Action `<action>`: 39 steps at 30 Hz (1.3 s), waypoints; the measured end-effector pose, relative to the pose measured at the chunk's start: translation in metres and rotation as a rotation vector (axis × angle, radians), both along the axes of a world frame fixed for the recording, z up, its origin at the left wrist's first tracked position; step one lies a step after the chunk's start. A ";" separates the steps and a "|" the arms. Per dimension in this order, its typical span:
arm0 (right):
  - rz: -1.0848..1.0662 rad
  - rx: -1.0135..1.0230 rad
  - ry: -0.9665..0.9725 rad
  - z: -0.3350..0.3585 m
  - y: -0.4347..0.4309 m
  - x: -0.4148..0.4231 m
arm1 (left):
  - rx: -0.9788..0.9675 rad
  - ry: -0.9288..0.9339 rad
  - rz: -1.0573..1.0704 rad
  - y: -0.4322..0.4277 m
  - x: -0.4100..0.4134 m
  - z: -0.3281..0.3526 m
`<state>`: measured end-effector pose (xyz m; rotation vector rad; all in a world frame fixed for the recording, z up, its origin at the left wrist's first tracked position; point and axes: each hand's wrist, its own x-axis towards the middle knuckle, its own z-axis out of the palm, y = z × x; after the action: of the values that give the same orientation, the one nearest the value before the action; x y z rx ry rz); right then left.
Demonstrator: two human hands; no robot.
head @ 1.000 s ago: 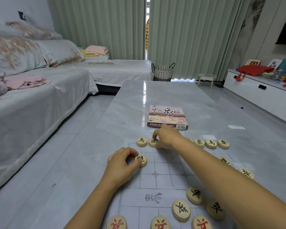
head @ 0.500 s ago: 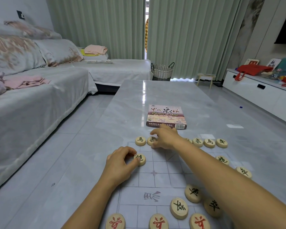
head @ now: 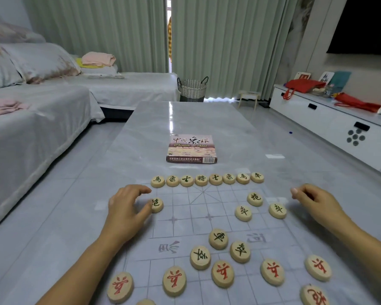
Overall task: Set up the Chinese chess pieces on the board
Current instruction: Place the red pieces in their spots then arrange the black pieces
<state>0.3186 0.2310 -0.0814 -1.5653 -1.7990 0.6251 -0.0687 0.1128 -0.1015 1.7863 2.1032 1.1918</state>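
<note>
Wooden black pieces (head: 201,180), eight in number, line the far edge of the board (head: 220,201); its left corner point is unfilled. Left cannon (head: 157,205), right cannon (head: 255,199) and two soldiers (head: 243,213) are placed. A chariot (head: 218,238) and two loose soldiers (head: 240,252) lie mid-board, judged unplaced. Five red soldiers (head: 222,274) are ranged nearer. Left hand (head: 128,205): loosely curled, thumb against the left cannon, no pinch evident. Right hand (head: 312,199): loosely curled beside the board, nothing seen held.
</note>
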 end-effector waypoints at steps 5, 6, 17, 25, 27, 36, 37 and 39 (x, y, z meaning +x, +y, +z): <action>-0.036 -0.006 0.078 -0.013 -0.011 0.012 | -0.185 0.301 -0.487 0.001 0.069 0.033; -0.035 -0.011 0.101 -0.013 -0.012 0.013 | -0.320 0.407 -0.541 0.003 0.085 0.037; -0.015 -0.027 0.098 -0.010 -0.014 0.013 | -0.238 0.129 -0.204 0.035 0.050 0.036; -0.020 -0.028 0.079 -0.014 -0.009 0.013 | -0.296 0.056 0.219 0.067 -0.052 -0.001; -0.027 -0.027 0.088 -0.016 -0.008 0.014 | -0.235 0.007 0.215 0.070 -0.052 -0.008; -0.018 -0.047 0.083 -0.019 -0.005 0.016 | -0.193 -0.006 0.218 0.070 -0.052 -0.012; -0.014 -0.045 0.077 -0.018 -0.006 0.015 | -0.192 -0.008 0.218 0.070 -0.052 -0.012; -0.010 -0.035 0.067 -0.016 -0.007 0.013 | -0.191 -0.010 0.219 0.070 -0.052 -0.012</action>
<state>0.3312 0.2236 -0.0971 -1.5574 -1.7382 0.6997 -0.1211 0.1832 -0.1134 1.4986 2.3661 1.0009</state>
